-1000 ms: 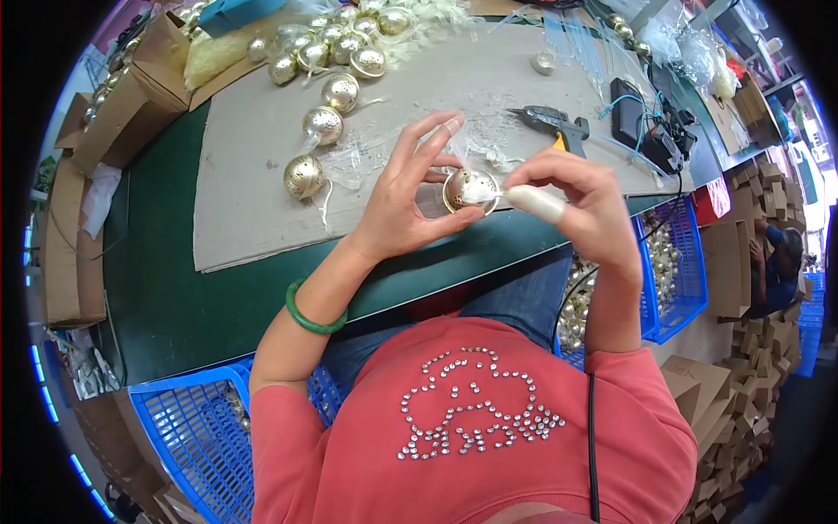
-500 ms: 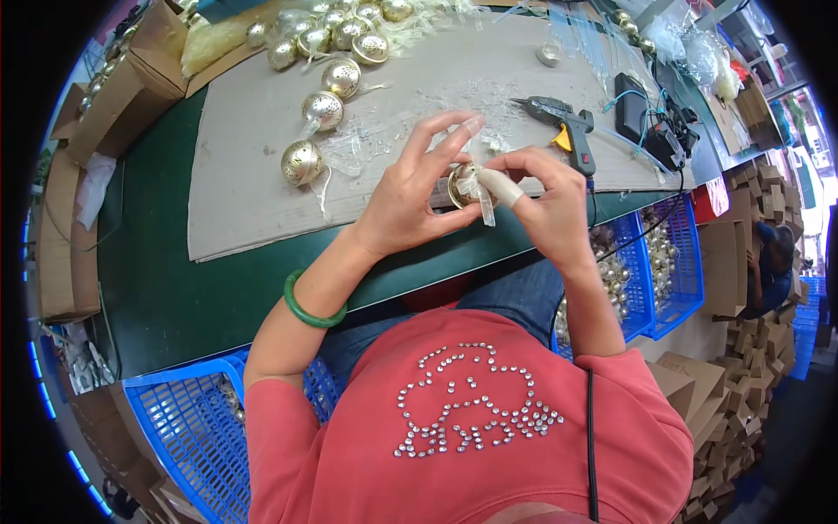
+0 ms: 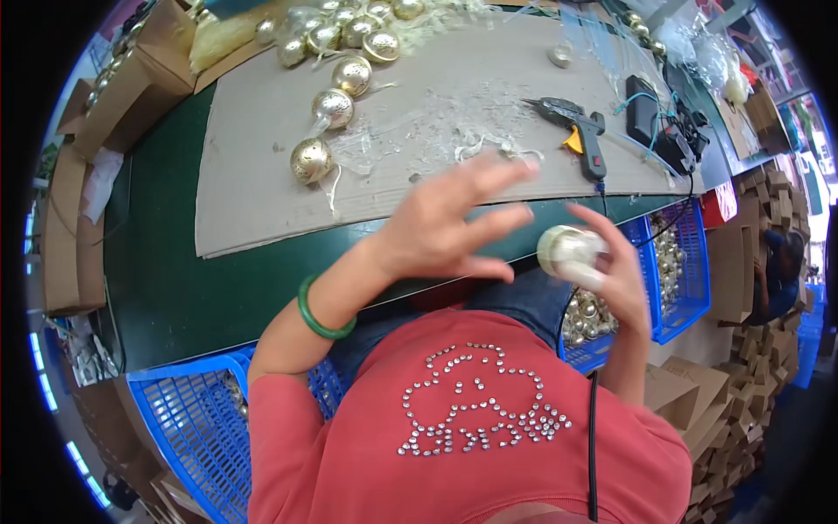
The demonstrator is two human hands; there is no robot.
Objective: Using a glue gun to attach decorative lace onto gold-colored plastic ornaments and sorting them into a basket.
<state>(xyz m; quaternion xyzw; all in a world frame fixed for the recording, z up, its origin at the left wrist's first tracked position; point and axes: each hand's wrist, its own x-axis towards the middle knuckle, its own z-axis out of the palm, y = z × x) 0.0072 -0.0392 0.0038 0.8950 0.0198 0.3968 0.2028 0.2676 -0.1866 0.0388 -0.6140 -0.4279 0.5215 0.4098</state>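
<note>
My right hand is closed round a small pale gold bauble, blurred by motion, just past the table's front edge and beside a blue basket. Its thumb has a whitish covering. Apart from it, my left hand hovers over the front of the table with its fingers spread and nothing in them. A green bangle circles the left wrist. Three more gold baubles, the nearest a speckled gold bauble, lie in a row on the grey cardboard sheet, with clear strips and ribbon beside them.
A glue gun lies on the cardboard's right side, near black power adapters and cables. Several baubles are heaped at the back. Blue baskets flank my lap. Cardboard boxes stand at the left.
My hands have parted. The right hand has carried the bauble right and down, off the cardboard toward the basket; the left has let go and opened its fingers.
</note>
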